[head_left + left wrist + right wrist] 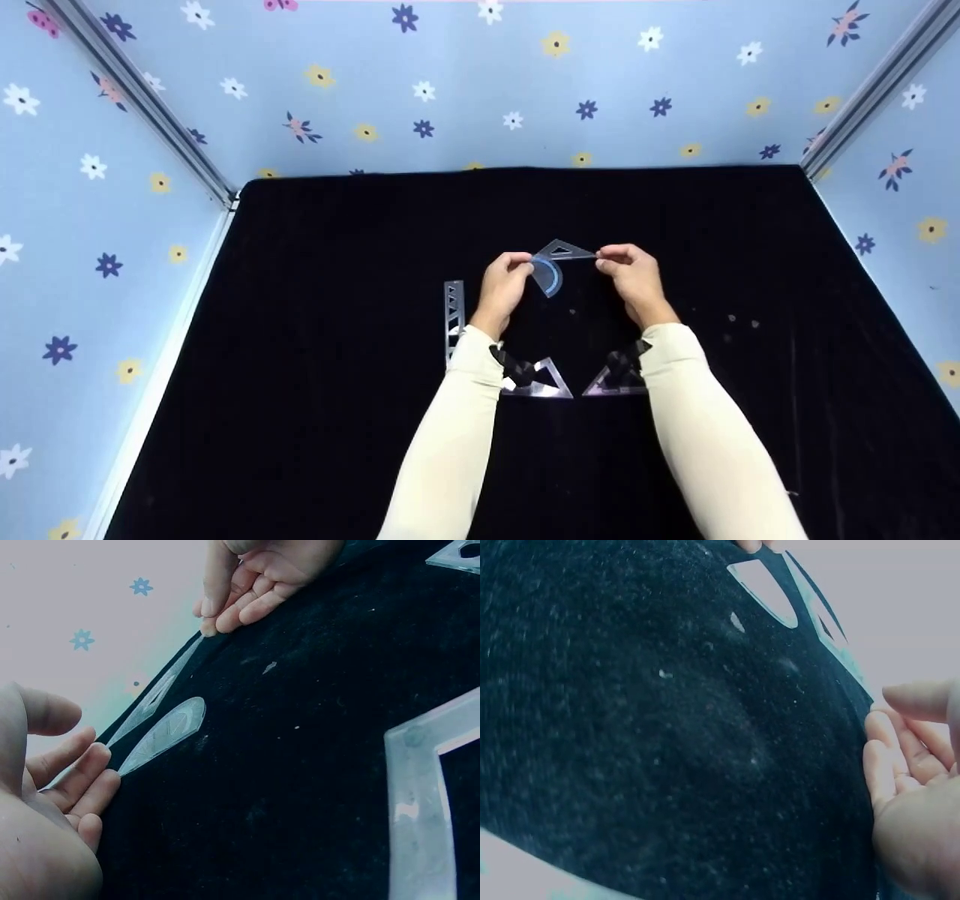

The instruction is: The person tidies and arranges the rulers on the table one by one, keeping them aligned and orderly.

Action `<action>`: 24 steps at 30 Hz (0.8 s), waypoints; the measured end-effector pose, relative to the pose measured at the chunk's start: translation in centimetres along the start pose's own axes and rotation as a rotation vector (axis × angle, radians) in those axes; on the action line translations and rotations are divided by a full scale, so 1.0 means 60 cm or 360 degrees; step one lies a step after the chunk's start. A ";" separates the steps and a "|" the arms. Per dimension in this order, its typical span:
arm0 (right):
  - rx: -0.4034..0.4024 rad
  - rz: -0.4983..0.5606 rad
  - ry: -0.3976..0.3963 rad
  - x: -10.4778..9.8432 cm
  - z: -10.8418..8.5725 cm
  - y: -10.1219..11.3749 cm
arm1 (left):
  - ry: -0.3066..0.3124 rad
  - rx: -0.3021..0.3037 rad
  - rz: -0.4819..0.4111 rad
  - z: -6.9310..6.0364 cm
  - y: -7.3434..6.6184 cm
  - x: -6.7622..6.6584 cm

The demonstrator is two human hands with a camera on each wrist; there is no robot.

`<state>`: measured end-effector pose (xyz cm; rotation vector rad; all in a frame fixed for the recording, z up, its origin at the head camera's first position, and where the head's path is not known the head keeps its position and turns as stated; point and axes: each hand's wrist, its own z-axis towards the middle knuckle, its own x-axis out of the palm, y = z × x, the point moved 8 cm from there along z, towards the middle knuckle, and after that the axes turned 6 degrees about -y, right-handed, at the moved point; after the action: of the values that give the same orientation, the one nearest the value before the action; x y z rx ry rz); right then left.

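My left hand [507, 288] has its fingertips at the upper corner of a clear protractor [553, 276] with a blue arc, beside the left end of a clear set square [579, 250]. In the left wrist view, its thumb stands raised above its fairly straight fingers. My right hand [634, 283] pinches the set square's right tip between thumb and fingers. Both tools are close to the black cloth, and the protractor lies on the near side of the set square.
A clear ruler with cut-outs [454, 294] lies left of my left forearm. A set square [553, 386] and a purplish one [600, 386] lie nearer, partly under the wrist straps. Flowered panels [480, 90] border the black cloth [337, 300].
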<state>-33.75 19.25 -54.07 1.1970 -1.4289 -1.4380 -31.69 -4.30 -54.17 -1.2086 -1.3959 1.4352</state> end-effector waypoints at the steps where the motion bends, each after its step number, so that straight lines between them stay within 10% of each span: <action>1: -0.0002 0.0002 -0.0011 0.001 -0.001 0.000 | -0.0002 0.0012 -0.0001 -0.001 0.000 -0.001; 24: -0.0049 -0.0195 -0.0021 0.009 -0.006 0.001 | -0.0127 0.0167 0.0072 -0.010 -0.003 -0.012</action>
<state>-33.52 18.65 -54.03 1.2767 -1.3577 -1.5481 -30.94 -4.83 -53.87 -1.1337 -1.3364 1.5832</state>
